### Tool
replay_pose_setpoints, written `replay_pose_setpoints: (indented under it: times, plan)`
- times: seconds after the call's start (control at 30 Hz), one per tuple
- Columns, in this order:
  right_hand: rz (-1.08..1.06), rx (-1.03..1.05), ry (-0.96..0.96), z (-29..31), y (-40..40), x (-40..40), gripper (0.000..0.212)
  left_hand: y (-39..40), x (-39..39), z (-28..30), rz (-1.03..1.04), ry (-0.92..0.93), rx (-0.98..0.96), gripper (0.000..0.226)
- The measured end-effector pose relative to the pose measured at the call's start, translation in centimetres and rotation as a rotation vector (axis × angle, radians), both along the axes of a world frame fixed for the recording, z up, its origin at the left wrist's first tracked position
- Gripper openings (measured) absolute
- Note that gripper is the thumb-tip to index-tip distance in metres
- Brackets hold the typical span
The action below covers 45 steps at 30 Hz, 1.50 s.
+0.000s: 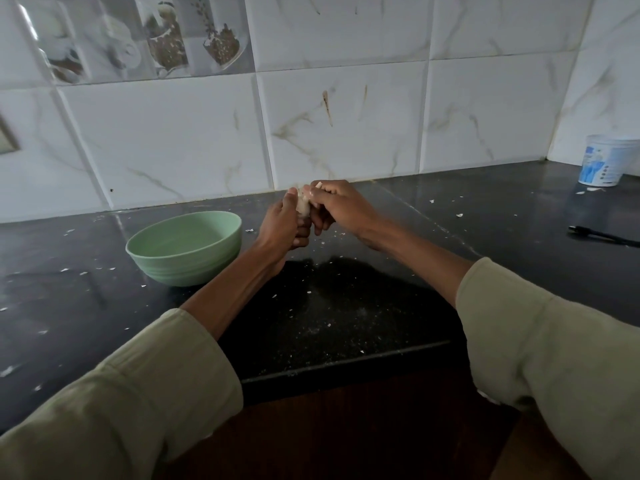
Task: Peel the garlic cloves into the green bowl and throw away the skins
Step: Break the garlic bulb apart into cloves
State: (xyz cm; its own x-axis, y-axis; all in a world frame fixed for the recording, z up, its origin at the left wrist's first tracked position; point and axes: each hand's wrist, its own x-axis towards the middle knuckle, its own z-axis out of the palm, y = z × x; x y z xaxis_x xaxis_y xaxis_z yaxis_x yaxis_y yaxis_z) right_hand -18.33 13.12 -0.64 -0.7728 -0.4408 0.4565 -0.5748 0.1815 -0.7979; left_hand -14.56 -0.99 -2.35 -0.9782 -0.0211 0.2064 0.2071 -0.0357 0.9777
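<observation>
A pale garlic clove (303, 205) is held up above the black counter, between both hands. My left hand (285, 225) grips its lower part with curled fingers. My right hand (337, 206) pinches its top, where a bit of skin sticks up at the fingertips. The green bowl (185, 247) stands on the counter just left of my hands; nothing shows inside it from here.
Small flakes of garlic skin (249, 230) lie scattered over the black counter (346, 306). A white and blue tub (607, 160) stands at the far right by the tiled wall. A black cable end (595, 233) lies near the right edge.
</observation>
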Motion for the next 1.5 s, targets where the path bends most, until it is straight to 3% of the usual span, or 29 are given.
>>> replay_pose_setpoints:
  times: [0.27,0.4,0.5,0.6,0.7,0.93,1.07,1.27,1.4,1.5]
  plan:
    - [0.052,-0.180,-0.210,0.1,-0.4,-0.5,0.039,0.2,0.1,0.0,-0.030,-0.003,0.172,0.064]
    - [0.012,-0.319,-0.375,0.2,0.5,-0.8,0.034,-0.7,-0.3,0.3,-0.003,0.006,0.349,0.050]
    - [0.001,-0.054,-0.277,-0.2,1.1,-0.6,0.036,-1.0,-0.5,0.2,0.065,0.027,0.212,0.049]
    - [-0.078,0.269,0.000,-0.6,0.7,-0.6,0.040,-0.9,-0.4,-0.1,0.136,0.027,0.033,0.047]
    - [-0.149,0.440,0.196,-0.1,1.7,-1.4,0.039,-0.7,-0.2,-0.1,0.192,0.025,-0.081,0.041]
    - [-0.123,0.426,0.118,1.4,2.7,-1.8,0.013,-0.7,-0.1,-0.4,0.193,0.024,-0.138,0.029]
    - [-0.034,0.512,0.005,1.6,2.7,-1.8,0.030,-1.0,-0.5,-0.6,0.224,0.041,-0.141,0.028]
    - [-0.014,0.478,-0.041,2.0,3.4,-1.5,0.023,-1.0,-0.8,-1.0,0.211,0.052,-0.225,0.035]
    - [-0.099,0.515,0.102,1.6,2.1,-0.8,0.029,-1.2,-1.0,-1.1,0.196,0.100,-0.312,0.034]
    - [-0.121,0.536,0.140,0.6,0.5,-0.2,0.051,-1.2,-1.5,-1.4,0.262,0.094,-0.396,0.040]
